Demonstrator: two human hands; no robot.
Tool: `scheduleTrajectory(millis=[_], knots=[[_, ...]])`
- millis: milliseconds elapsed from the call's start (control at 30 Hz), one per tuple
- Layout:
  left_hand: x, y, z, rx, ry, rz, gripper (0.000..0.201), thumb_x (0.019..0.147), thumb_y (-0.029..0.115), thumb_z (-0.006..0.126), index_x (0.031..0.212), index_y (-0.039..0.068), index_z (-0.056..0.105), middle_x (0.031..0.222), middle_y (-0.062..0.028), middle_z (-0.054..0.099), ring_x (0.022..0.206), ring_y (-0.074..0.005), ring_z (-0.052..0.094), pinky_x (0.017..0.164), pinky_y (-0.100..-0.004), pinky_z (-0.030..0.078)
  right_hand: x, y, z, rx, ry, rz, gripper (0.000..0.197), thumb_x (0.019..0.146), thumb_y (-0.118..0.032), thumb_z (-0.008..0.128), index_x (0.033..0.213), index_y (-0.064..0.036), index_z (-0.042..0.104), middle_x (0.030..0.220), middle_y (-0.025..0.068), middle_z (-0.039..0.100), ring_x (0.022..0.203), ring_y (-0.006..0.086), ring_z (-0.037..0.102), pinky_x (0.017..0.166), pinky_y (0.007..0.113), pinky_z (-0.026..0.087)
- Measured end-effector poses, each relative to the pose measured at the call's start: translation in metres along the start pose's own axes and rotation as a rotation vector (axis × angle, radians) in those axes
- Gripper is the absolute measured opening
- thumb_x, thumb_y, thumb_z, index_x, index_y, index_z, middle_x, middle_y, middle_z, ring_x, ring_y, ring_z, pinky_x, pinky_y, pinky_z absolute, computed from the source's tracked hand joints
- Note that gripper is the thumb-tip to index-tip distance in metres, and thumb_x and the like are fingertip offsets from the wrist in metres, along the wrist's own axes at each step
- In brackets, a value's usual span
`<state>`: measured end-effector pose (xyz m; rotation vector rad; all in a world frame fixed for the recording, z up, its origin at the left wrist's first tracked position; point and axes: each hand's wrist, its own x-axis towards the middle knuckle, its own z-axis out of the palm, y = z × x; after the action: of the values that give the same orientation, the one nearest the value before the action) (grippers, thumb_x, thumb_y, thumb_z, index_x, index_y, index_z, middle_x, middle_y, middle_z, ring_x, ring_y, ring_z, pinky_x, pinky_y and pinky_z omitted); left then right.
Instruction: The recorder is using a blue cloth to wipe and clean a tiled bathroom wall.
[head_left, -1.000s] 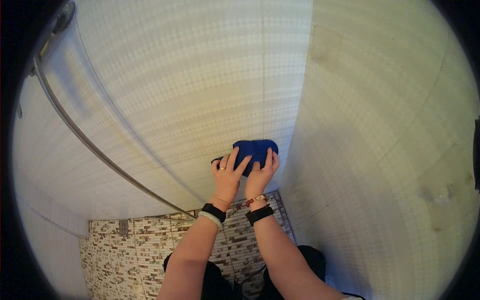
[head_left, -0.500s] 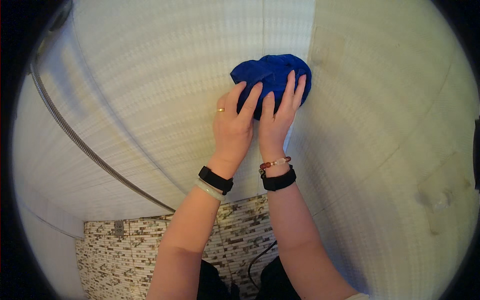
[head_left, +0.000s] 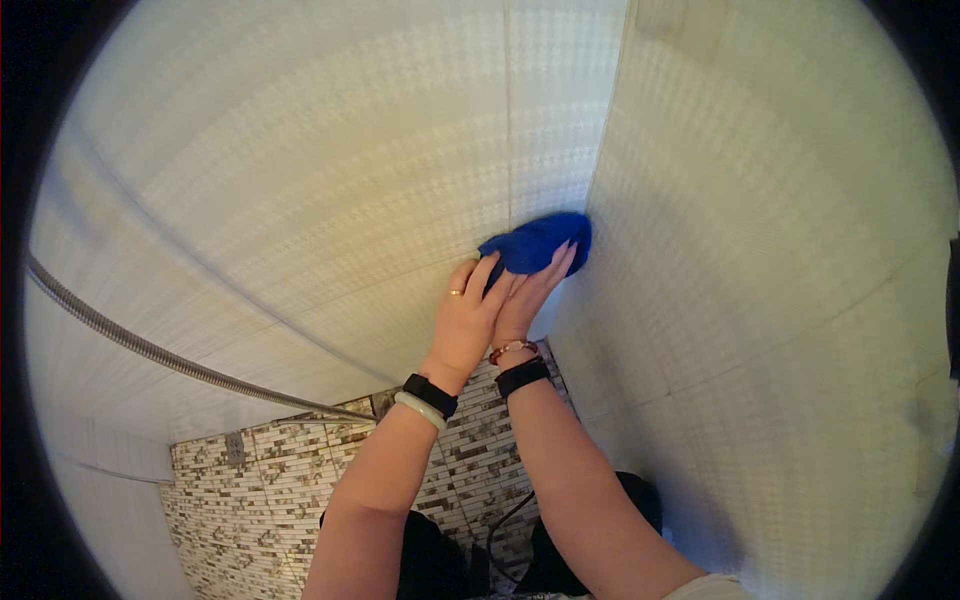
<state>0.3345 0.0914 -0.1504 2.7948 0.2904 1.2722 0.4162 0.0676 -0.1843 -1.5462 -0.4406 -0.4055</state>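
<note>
Two hands press a blue cloth [head_left: 536,243] against the tiled wall [head_left: 330,200], right at its corner. The left hand [head_left: 466,320] lies flat, fingers spread, touching the cloth's lower edge; the right hand [head_left: 528,297] is half hidden behind it, fingertips on the cloth. A metal hose [head_left: 150,350] crosses the wall lower left of the corner, its end cut off.

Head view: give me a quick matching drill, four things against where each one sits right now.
Things:
1. blue cloth
2. gold ring
3. metal hose
4. mosaic floor

Places:
A. running slantwise across the wall on the left
B. at the bottom, below the wall tiles
C. pressed against the wall at the corner, under the fingers of both hands
D. on a finger of the left hand

Pairs: 1-C, 2-D, 3-A, 4-B
</note>
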Motion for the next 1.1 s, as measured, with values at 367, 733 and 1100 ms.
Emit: scheduleTrajectory(millis=[367,733,1100], knots=[[-0.05,-0.026,0.043,-0.022,-0.427,-0.099,0.043,0.075,0.008,0.057,0.117,0.016,0.056,0.125,-0.0053,0.045,0.114,-0.0287,0.044,0.081,-0.0359,0.052,-0.068,0.101,0.024,-0.284,-0.117,0.225,0.062,0.093,-0.014,0.045,0.142,0.0026,0.011,0.146,0.022,0.016,0.134,0.0311,0.024,0.112,0.039,0.021],[-0.099,-0.01,0.066,-0.367,-0.391,-0.292,0.049,0.077,0.0,0.056,0.126,0.007,0.05,0.126,-0.0161,0.046,0.118,-0.0359,0.042,0.097,-0.039,0.041,-0.068,0.104,-0.006,0.664,0.04,1.003,0.056,0.091,-0.023,0.046,0.136,0.0069,0.03,0.126,0.0249,0.047,0.116,0.0329,0.048,0.101,0.039,0.035],[-0.036,-0.003,-0.005,-1.288,-0.077,-1.159,0.047,0.097,0.034,0.044,0.133,0.004,0.044,0.135,-0.0084,0.044,0.12,-0.0201,0.044,0.096,-0.0353,0.038,-0.016,-0.051,-0.009,0.218,-0.064,0.403,0.068,0.088,-0.022,0.044,0.141,0.0083,0.013,0.146,0.0321,0.006,0.138,0.0408,0.007,0.113,0.042,0.008]])
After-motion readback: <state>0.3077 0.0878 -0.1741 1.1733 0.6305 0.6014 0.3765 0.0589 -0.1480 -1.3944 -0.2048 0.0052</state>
